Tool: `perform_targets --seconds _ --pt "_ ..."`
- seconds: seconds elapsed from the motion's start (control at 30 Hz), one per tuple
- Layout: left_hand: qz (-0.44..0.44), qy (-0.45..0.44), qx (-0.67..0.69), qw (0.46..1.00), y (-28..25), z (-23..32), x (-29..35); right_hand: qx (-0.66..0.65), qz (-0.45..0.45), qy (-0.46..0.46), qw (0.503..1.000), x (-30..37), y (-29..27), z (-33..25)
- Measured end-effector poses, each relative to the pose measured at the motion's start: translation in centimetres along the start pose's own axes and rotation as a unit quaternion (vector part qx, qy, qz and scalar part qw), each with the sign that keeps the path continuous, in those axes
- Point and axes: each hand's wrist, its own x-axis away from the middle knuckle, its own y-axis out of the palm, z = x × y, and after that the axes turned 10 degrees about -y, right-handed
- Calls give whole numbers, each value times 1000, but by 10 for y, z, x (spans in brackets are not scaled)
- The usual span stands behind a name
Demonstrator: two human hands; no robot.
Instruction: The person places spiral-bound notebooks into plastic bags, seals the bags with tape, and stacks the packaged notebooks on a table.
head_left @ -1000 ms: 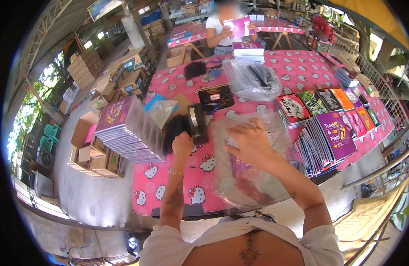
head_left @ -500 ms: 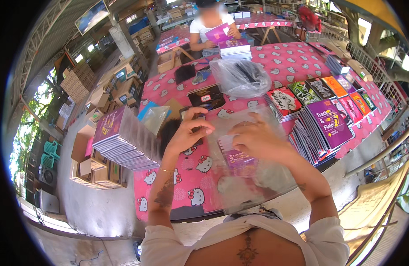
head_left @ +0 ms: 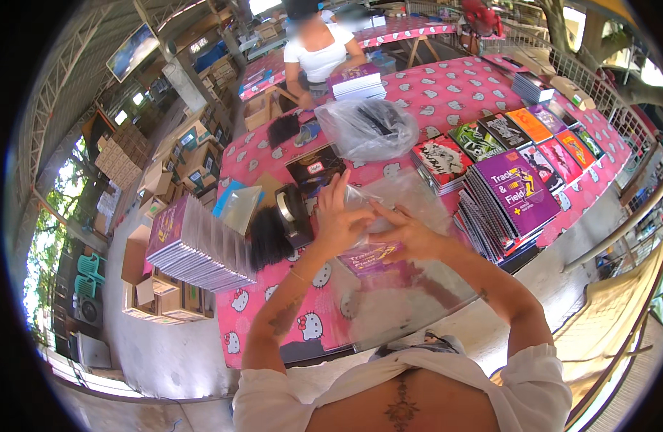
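Observation:
A purple spiral notebook (head_left: 373, 258) lies in front of me, inside or under a clear plastic bag (head_left: 436, 284); I cannot tell which. The loose plastic spreads around it over the table. My left hand (head_left: 342, 219) is over the notebook's upper left, thumb and forefinger pinched on the plastic, other fingers raised. Close beside it, my right hand (head_left: 409, 232) also pinches the plastic at the notebook's upper edge. Left of my hands stand a black tape dispenser (head_left: 295, 214) and a black bristly brush (head_left: 269, 241).
At left stands a stack of plastic-wrapped purple notebooks (head_left: 194, 245). More spiral notebooks (head_left: 515, 194) and colourful ones (head_left: 504, 133) lie at right. A bundled plastic bag (head_left: 367, 129) and black box (head_left: 315, 164) sit farther back. A person (head_left: 318, 54) is across the pink table (head_left: 446, 90).
My left hand has moved right, and both hands have closed together at the plastic. The person opposite no longer holds up a purple notebook. The whole view has shifted slightly.

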Motion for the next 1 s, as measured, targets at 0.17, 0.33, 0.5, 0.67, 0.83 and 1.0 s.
perform_targets --seconds 0.17,0.33,0.5,0.67,0.83,1.0 --pt "74 -145 93 982 22 -13 8 41 -5 34 999 -4 3 -3" --pt "-243 -334 495 764 2 -70 42 -287 135 177 932 -42 -6 52" --pt "-242 -358 529 731 8 -62 47 -328 -37 125 936 -70 -21 57" --pt "-176 -353 525 754 10 -57 53 -457 15 113 882 -22 -25 64" --pt "-146 -161 229 949 -20 5 43 -37 -32 13 999 -2 -34 24" --pt "-63 -18 -47 997 -16 19 63 47 52 -94 993 -13 -8 20"
